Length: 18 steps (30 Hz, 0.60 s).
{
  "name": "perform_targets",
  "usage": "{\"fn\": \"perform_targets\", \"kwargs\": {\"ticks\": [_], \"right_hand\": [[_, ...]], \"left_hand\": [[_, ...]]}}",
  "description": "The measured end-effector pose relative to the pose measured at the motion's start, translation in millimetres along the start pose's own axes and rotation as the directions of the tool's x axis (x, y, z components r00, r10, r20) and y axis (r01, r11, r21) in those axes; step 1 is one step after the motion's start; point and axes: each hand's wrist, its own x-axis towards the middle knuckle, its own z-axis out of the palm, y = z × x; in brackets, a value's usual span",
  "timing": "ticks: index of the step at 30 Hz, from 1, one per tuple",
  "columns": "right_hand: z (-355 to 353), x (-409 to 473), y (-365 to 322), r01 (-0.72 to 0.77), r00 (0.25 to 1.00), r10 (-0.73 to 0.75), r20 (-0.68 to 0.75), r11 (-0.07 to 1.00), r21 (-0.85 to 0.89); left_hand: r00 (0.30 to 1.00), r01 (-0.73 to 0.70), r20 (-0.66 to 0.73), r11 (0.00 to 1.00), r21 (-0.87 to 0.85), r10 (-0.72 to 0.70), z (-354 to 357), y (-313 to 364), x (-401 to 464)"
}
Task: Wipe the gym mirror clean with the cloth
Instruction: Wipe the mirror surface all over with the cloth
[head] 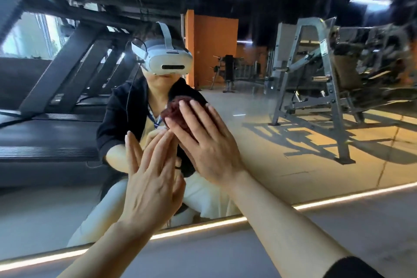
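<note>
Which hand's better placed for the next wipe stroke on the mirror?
Right. The right hand already presses the dark red cloth flat against the mirror. The left hand lies bare on the glass beside it, holding nothing.

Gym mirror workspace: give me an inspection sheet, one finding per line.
Surface: gym mirror, lit strip along its bottom edge; streaks cannot be judged.
Job's things: dark red cloth, bunched against the glass.
Clutter: nothing seen.
Grippers: right hand presses the cloth with straight fingers; left hand open, fingers straight, at the glass.
Cables: thin cable in the reflection, running down from the headset.
Surroundings: reflected treadmills, weight machine, orange wall.
</note>
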Motion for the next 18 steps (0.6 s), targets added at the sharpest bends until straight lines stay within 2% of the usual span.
{"fn": "perform_targets", "kwargs": {"ticks": [2,5,7,9,10,11,12,13,15,16,18], "right_hand": [[-10,-27,41,-0.044,0.999,0.044,-0.004,0.996,-0.082],[-29,-91,101,-0.306,0.949,0.314,0.024,0.937,-0.171],[-38,-123,120,-0.53,0.843,0.538,0.006,0.832,-0.163],[-36,-124,112,-0.732,0.681,0.728,-0.076,0.675,-0.097],[-31,-113,99,-0.785,0.62,0.776,-0.117,0.617,-0.063],[-25,-98,83,-0.8,0.597,0.789,-0.146,0.6,-0.029],[-19,-85,65,-0.772,0.628,0.763,-0.153,0.635,0.0],[-12,-74,46,-0.694,0.712,0.689,-0.133,0.72,0.019],[-2,-68,13,-0.44,0.896,0.442,-0.039,0.897,0.046],[1,-72,5,-0.319,0.948,0.318,0.012,0.946,0.06],[2,-97,0,-0.144,0.986,0.139,0.093,0.988,0.051]], "left_hand": [[0.997,-0.068,0.035,0.997,0.049,0.066,7,12,5],[0.991,-0.101,0.092,0.993,0.055,0.096,19,34,11],[0.988,-0.105,0.122,0.994,0.042,0.099,24,46,11],[0.987,-0.102,0.131,0.994,0.031,0.097,26,54,7],[0.988,-0.098,0.127,0.995,0.028,0.093,27,56,3],[0.989,-0.092,0.119,0.996,0.024,0.088,27,57,-1],[0.991,-0.082,0.112,0.997,0.018,0.079,28,58,-4],[0.992,-0.064,0.107,0.998,0.014,0.062,30,57,-8],[0.995,-0.007,0.095,0.999,0.031,0.004,32,55,-15],[0.995,0.02,0.094,0.999,0.046,-0.025,33,56,-20],[0.993,0.029,0.114,0.999,0.043,-0.033,37,58,-35]]}}
